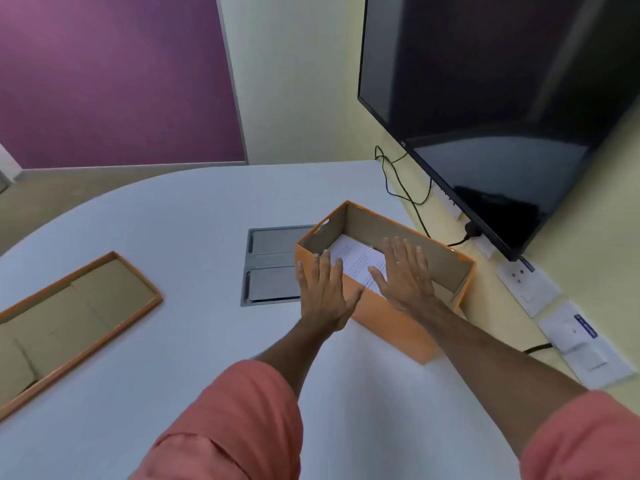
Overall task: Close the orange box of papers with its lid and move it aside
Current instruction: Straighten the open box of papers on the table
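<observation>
From the head view I see the orange box (388, 320) right of centre on the white table (173, 220), open, with printed papers (356, 261) lying inside. My left hand (323, 292) is flat with fingers spread over the box's near-left corner, gripping nothing. My right hand (405, 271) is also spread flat, reaching into the box above the papers. The lid (69, 323) lies upside down at the frame's left edge, well apart from the box. A dark monitor (502, 98) fills the upper right.
</observation>
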